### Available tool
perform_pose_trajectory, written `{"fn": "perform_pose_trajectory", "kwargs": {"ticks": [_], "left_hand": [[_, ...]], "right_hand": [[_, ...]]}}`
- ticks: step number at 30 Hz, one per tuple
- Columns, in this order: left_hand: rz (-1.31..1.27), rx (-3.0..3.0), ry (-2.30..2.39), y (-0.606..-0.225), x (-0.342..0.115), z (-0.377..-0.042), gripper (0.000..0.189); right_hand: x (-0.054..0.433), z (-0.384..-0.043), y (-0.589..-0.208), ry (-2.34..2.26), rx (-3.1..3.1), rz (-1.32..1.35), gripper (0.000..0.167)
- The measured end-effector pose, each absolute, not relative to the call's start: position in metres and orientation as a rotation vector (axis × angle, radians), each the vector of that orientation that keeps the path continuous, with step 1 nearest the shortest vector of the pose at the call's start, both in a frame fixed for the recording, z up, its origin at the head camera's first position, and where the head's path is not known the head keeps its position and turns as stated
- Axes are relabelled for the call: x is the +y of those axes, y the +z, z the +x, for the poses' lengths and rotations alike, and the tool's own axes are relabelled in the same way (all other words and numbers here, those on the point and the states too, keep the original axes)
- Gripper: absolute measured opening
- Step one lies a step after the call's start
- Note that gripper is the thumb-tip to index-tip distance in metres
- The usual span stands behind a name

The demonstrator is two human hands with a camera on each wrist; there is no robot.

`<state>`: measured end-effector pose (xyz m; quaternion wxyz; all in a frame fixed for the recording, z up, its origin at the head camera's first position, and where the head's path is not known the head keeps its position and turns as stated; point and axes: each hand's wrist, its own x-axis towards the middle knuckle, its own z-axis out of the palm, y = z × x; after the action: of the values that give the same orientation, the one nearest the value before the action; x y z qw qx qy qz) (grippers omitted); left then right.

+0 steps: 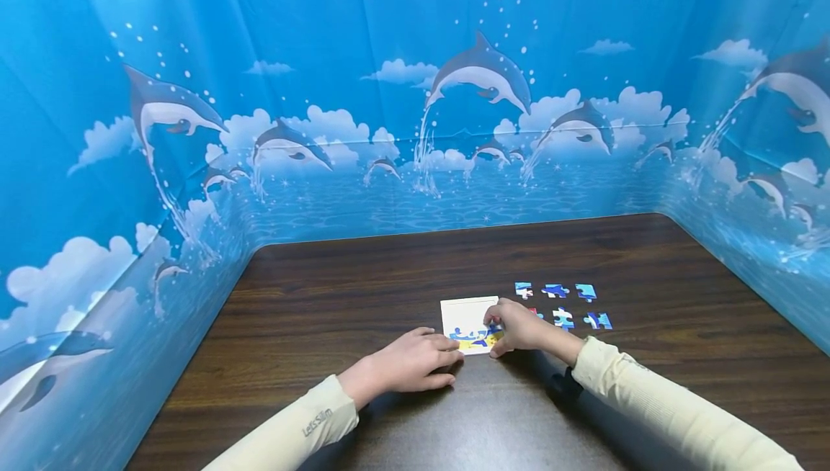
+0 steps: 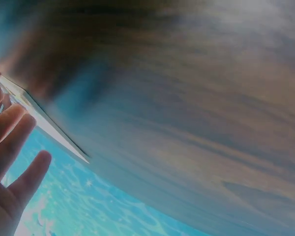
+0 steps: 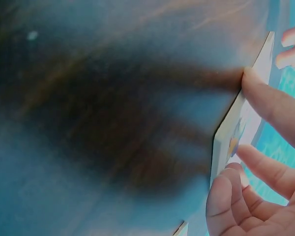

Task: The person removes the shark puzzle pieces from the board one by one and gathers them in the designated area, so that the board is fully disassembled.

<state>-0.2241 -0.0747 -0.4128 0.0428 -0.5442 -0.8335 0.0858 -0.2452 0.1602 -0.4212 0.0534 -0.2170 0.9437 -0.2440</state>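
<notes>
Tray (image 1: pixel 464 310): flat white rectangle on wood-grain table (image 1: pixel 324 291); blue-and-yellow pieces (image 1: pixel 476 342) fill its near part. Left hand (image 1: pixel 418 363) extended, tips at left edge, gripping nothing. Right hand (image 1: pixel 521 327) bent over right side; any pinch cannot be told. Knobbed loose pieces (image 1: pixel 563 318) rightward.

Left sleeve (image 1: pixel 285 429) and right sleeve (image 1: pixel 681 405), as I see them: cream, long; dark lettering (image 1: pixel 318 423), left; black wrist piece (image 1: pixel 567 384), right.
</notes>
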Motion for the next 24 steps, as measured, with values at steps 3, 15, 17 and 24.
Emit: {"fn": "perform_pose_trajectory", "kwargs": {"ticks": [3, 15, 17, 24], "left_hand": [[-1.653, -2.477, 0.232, -0.412, -0.068, -0.224, 0.033], [-1.475, -2.498, 0.264, -0.419, -0.047, -0.223, 0.044], [-1.435, -2.563, 0.259, -0.422, -0.046, -0.223, 0.050], [-1.330, -2.832, 0.251, -0.424, -0.045, -0.223, 0.061]], "right_hand": [[0.161, -0.246, -0.422, -0.753, 2.862, -0.663, 0.045], [0.161, -0.247, -0.421, -0.783, 2.842, -0.609, 0.048], [0.161, -0.247, -0.421, -0.788, 2.838, -0.592, 0.048], [0.163, -0.248, -0.423, -0.795, 2.843, -0.609, 0.048]]}}
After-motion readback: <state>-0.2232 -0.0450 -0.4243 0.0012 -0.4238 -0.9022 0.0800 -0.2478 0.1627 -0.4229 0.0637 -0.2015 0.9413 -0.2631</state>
